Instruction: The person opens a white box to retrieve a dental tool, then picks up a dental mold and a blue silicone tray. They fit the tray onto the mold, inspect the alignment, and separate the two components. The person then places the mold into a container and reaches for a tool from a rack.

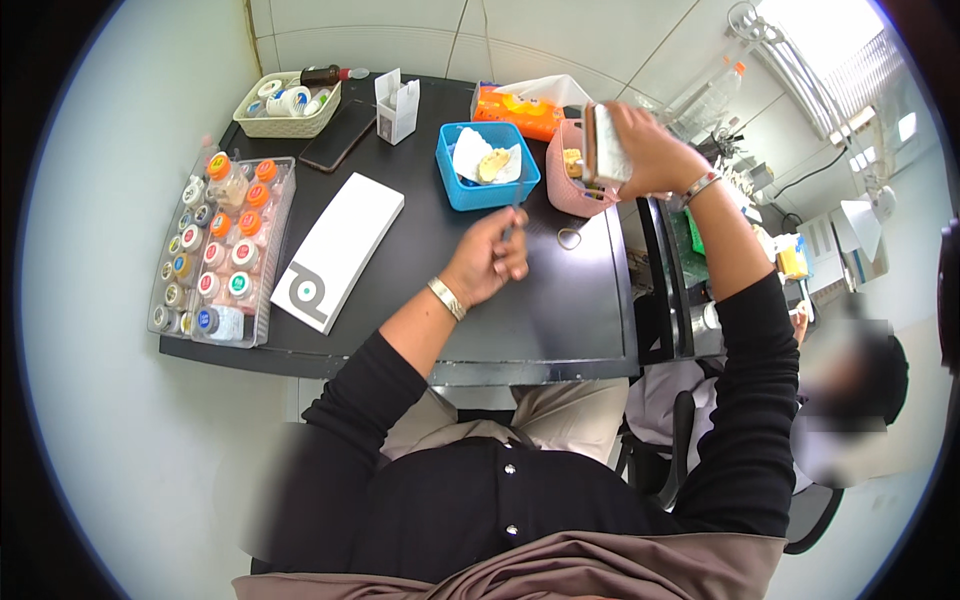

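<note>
My left hand [490, 258] is over the middle of the black table, just in front of the blue basket [450, 188]. Its thumb and forefinger are pinched on a thin, slender tool [519, 190], blurred, whose kind I cannot make out; the other fingers curl loosely. Inside the blue basket sit crumpled white paper and a pale yellow lump [493, 164]. Raised above the pink basket [574, 196], my right hand [645, 150] grips a white rectangular block with a brown side [608, 145]. The block and hand hide part of that basket; something yellow shows inside it.
A clear organizer [280, 215] of lidded jars stands left. Around the table [440, 320] are a white box [338, 250], phone [338, 138], cream basket [290, 127], small carton [397, 108], orange tissue pack [518, 110] and rubber band [569, 238]. A person [850, 380] sits at right.
</note>
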Tool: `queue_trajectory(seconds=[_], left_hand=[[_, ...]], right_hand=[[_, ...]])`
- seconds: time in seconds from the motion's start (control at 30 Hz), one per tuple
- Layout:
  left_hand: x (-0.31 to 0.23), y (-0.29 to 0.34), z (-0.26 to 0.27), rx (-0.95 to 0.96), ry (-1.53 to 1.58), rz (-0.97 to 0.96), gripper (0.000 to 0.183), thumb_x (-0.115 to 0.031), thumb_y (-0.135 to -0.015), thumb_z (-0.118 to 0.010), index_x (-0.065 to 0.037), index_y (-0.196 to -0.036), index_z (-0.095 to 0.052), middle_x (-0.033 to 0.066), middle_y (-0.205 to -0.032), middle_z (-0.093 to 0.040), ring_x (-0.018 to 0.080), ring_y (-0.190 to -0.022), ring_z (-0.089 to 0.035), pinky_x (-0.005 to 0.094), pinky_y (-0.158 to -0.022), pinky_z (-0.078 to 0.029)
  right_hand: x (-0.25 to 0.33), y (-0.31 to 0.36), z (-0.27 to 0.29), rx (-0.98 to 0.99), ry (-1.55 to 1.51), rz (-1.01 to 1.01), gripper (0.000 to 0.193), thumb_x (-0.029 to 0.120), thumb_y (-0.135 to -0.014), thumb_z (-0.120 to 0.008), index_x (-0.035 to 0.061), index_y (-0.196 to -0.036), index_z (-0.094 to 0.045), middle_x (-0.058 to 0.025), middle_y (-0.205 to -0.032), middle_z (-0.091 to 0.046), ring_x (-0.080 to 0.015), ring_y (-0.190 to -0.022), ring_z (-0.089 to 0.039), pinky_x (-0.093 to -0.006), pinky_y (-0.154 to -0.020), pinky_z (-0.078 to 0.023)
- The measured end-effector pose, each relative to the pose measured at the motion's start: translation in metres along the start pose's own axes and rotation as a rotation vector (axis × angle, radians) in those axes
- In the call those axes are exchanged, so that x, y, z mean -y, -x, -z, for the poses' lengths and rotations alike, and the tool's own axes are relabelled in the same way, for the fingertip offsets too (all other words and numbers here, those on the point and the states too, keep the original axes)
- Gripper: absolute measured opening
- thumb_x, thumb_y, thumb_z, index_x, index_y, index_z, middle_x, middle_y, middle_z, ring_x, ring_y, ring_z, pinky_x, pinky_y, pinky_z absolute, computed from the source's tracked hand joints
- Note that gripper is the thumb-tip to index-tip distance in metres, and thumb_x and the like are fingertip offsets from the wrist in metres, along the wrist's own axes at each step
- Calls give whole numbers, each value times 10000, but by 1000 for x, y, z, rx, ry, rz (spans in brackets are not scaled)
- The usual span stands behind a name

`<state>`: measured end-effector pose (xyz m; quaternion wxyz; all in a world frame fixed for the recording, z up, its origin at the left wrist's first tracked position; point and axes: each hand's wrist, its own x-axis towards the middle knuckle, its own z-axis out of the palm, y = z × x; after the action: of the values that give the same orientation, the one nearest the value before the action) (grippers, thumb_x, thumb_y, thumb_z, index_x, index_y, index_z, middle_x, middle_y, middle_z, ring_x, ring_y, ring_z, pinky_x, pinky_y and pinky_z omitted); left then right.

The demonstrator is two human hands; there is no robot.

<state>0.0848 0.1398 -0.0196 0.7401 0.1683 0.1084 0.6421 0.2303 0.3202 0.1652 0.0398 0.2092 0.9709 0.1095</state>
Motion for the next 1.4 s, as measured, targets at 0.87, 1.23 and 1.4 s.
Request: queue_trajectory(seconds=[0.87, 1.23, 1.4], left_hand=[[-64, 27, 39, -167, -231, -354, 160, -261, -991, -437, -116, -956, -495, 40, -768, -601, 130, -692, -620, 280, -747, -547], [-65, 27, 39, -199, -214, -351, 197, -266, -991, -442, -85, -987, -519, 53, -760, -633, 139, -673, -630, 295, -739, -546], [-65, 25, 41, -138, -212, -346, 227, -285, -996, -428, -79, -999, -522, 77, -790, -657, 155, -700, -648, 280, -706, -548]], right_hand=[[197, 25, -94, 330, -36, 228, 972, 263, -400, -843, 16, -1224, -389, -111, -1172, -438, -276, -1081, -482, -441, -771, -479], [198, 23, -94, 405, -69, 233, 985, 265, -399, -865, 13, -1228, -396, -119, -1212, -409, -291, -1148, -436, -470, -824, -474], [193, 24, -93, 404, -113, 263, 1012, 277, -406, -881, 5, -1246, -385, -126, -1221, -405, -299, -1150, -437, -495, -837, -470]])
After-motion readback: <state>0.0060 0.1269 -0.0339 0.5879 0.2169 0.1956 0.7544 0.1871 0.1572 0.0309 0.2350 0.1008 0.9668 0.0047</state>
